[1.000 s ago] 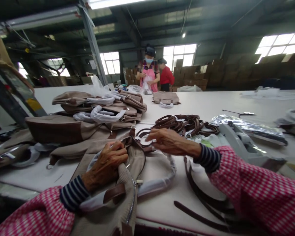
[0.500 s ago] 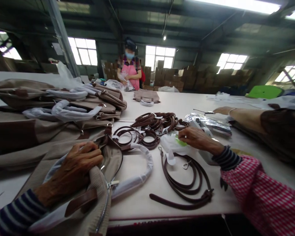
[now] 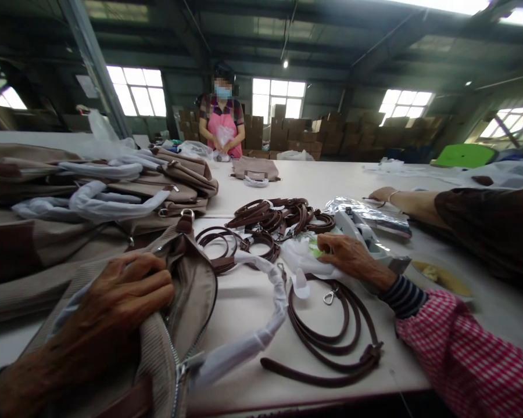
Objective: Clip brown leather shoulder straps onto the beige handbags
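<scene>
Left hand (image 3: pixel 87 316) on handbag (image 3: pixel 187 290), right (image 3: pixel 353 258) on plastic (image 3: pixel 305 261)

Factory workshop, a bag production floor by the look of it. High steel-framed roof (image 3: pixel 261 35) with strip lights across the top of the frame, steel column (image 3: pixel 93 69) at upper left, big windows (image 3: pixel 133 90) along the back wall. Cardboard cartons (image 3: pixel 292 133) stacked in bulk at the back, centre to right. Long white work table (image 3: pixel 314 177) filled the lower half, tan handbags (image 3: pixel 178 183) piled on its left side, brown leather straps (image 3: pixel 279 215) coiled mid-frame, plastic-wrapped bag handles (image 3: pixel 107 170) on the pile. Co-worker in pink apron and face mask (image 3: pixel 222 119) stood at the table's far end, another person's arm (image 3: pixel 409 203) reached in at right.
</scene>
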`<state>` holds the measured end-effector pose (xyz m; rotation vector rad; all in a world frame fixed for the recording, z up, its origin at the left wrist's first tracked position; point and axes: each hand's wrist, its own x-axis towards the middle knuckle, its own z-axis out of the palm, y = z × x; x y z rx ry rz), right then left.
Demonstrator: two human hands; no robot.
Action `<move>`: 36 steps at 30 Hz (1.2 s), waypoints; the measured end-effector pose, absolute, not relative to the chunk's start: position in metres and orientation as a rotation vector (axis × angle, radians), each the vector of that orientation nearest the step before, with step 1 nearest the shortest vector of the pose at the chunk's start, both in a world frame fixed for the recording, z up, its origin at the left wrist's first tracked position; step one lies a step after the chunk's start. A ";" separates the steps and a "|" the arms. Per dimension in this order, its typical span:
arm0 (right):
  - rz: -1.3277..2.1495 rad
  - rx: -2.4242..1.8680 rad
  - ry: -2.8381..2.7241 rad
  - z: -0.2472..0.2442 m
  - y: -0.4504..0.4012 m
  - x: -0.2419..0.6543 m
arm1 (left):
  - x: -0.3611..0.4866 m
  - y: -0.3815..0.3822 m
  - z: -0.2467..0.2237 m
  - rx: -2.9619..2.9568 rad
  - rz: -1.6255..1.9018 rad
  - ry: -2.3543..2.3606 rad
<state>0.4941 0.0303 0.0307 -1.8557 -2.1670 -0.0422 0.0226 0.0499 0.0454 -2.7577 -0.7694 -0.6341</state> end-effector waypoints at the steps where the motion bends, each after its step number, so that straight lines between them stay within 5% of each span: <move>1: -0.035 -1.834 -2.163 0.031 0.031 0.496 | 0.029 0.049 0.046 -2.777 -0.619 -0.750; 18: 0.162 -1.619 -1.832 0.069 0.037 0.503 | 0.050 0.047 0.026 -2.754 -0.584 -0.665; 29: 1.007 -0.972 -1.842 0.077 0.048 0.315 | 0.048 0.044 0.030 -2.631 -0.526 -0.682; 36: 0.852 -1.119 -2.061 0.035 0.072 0.255 | 0.049 0.048 0.037 -2.660 -0.399 -0.670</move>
